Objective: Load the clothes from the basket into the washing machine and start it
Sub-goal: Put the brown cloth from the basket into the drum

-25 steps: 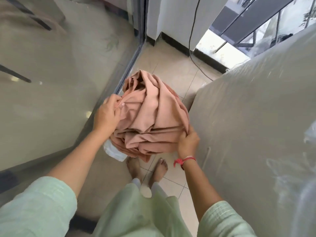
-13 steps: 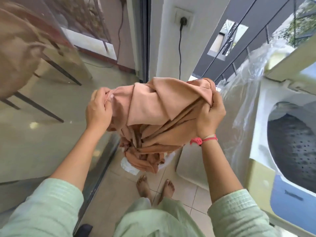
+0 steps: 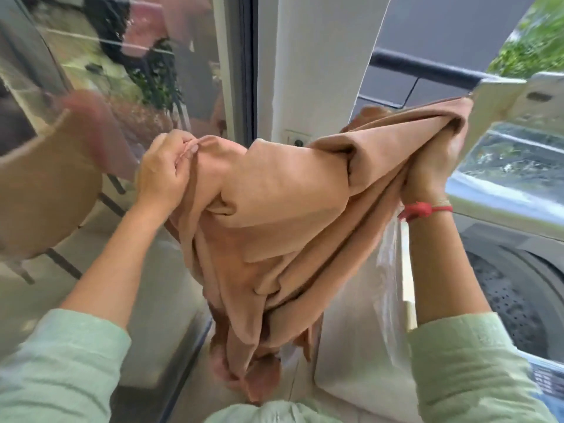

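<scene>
A large peach-coloured cloth [image 3: 274, 227] hangs between both hands at chest height, its lower folds drooping toward the floor. My left hand [image 3: 166, 172] pinches its left edge. My right hand [image 3: 433, 166], with a red thread on the wrist, grips the bunched right end, lifted toward the washing machine. The top-loading washing machine [image 3: 351, 355] stands at the right with its lid [image 3: 512, 123] raised and its perforated drum [image 3: 512, 300] open. The basket is hidden behind the cloth.
A glass sliding door [image 3: 91, 148] runs along the left, showing reflections and a chair behind it. A white wall pillar [image 3: 320, 65] with a socket [image 3: 297, 138] stands straight ahead. Clear plastic wrap [image 3: 387, 270] hangs on the machine's left side. A dark railing [image 3: 427, 67] crosses behind.
Both hands have lifted the cloth from floor level to chest height and spread it apart. My right hand has swung rightward toward the open machine, and the view has tilted up.
</scene>
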### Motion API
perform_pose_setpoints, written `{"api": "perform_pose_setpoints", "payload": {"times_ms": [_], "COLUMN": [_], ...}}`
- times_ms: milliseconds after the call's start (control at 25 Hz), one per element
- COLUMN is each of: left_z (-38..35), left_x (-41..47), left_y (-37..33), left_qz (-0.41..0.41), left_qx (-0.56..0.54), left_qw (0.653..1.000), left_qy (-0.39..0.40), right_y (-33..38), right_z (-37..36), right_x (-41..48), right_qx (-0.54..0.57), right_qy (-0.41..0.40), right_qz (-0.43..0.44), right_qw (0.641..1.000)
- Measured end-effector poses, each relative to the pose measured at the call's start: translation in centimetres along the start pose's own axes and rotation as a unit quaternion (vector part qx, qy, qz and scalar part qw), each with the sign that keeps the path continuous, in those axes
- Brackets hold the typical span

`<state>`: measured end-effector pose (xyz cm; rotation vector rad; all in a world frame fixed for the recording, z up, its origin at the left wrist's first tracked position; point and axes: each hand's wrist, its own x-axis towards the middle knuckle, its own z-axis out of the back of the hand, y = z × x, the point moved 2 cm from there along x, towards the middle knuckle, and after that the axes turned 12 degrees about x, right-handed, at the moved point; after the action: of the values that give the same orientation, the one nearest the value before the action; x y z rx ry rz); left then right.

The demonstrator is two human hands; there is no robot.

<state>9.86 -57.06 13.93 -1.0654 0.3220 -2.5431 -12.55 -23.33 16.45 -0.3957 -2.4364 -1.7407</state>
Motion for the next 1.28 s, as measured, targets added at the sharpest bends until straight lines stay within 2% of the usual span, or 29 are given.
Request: {"api": "perform_pose_setpoints", "payload": {"times_ms": [80, 120, 280, 400, 440, 520, 560, 720, 840, 920, 1000, 1120, 1200, 1240, 1280], "left_z": [0.2, 0.1, -0.7, -1.3, -1.4, -1.9, -2.0, -2.4, -1.9, -1.4, -1.7, -5.2, -9.1, -11.3, -13.3], "left_x": [0.0, -0.5, -1.9, -2.4, -2.5, -2.2, -1.8, 0.3, 2.1, 3.6, 4.6, 3.5, 1.0, -0.5, -2.0], "left_y": [-0.3, -0.3, 0.3, -0.5, -1.4, -3.6, -4.6, -8.3, -12.3, -15.6, -18.5, -21.8, -22.8, -22.9, -23.4], "left_qz": [-0.010, -0.006, 0.036, 0.033, 0.030, 0.025, 0.028, 0.038, 0.031, 0.006, -0.024, -0.068, -0.075, -0.070, -0.060], "left_qx": [0.021, 0.032, 0.053, 0.032, 0.024, 0.009, 0.001, -0.054, -0.118, -0.144, -0.146, -0.143, -0.111, -0.088, -0.071], "left_qw": [1.000, 0.999, 0.996, 0.998, 0.999, 0.999, 0.999, 0.998, 0.991, 0.986, 0.985, 0.987, 0.990, 0.989, 0.983], "left_qy": [0.021, 0.033, 0.065, 0.045, 0.033, 0.019, 0.015, -0.009, -0.046, -0.079, -0.087, -0.041, 0.047, 0.101, 0.156], "right_y": [1.2, 1.4, 2.4, 3.7, 4.1, 5.1, 5.6, 9.1, 14.0, 17.6, 20.2, 22.1, 20.5, 18.7, 16.3], "right_z": [-0.2, -0.1, 0.9, 1.7, 1.7, 1.9, 2.1, 3.8, 6.7, 9.0, 11.7, 16.9, 21.3, 23.5, 26.2], "right_x": [-3.0, -4.3, -5.2, -5.3, -5.9, -6.8, -6.9, -6.3, -3.9, -1.7, 0.5, 3.5, 5.1, 5.6, 6.3], "right_qx": [-0.019, -0.037, -0.027, -0.117, -0.160, -0.249, -0.276, -0.337, -0.336, -0.352, -0.396, -0.468, -0.510, -0.550, -0.608], "right_qy": [0.016, 0.020, -0.012, -0.022, -0.009, 0.036, 0.056, 0.075, 0.013, -0.053, -0.085, -0.101, -0.102, -0.096, -0.069], "right_qz": [-0.080, -0.090, -0.029, 0.093, 0.148, 0.282, 0.321, 0.403, 0.439, 0.459, 0.459, 0.423, 0.406, 0.393, 0.336], "right_qw": [0.996, 0.995, 0.999, 0.989, 0.976, 0.926, 0.904, 0.847, 0.833, 0.814, 0.791, 0.770, 0.751, 0.731, 0.716]}}
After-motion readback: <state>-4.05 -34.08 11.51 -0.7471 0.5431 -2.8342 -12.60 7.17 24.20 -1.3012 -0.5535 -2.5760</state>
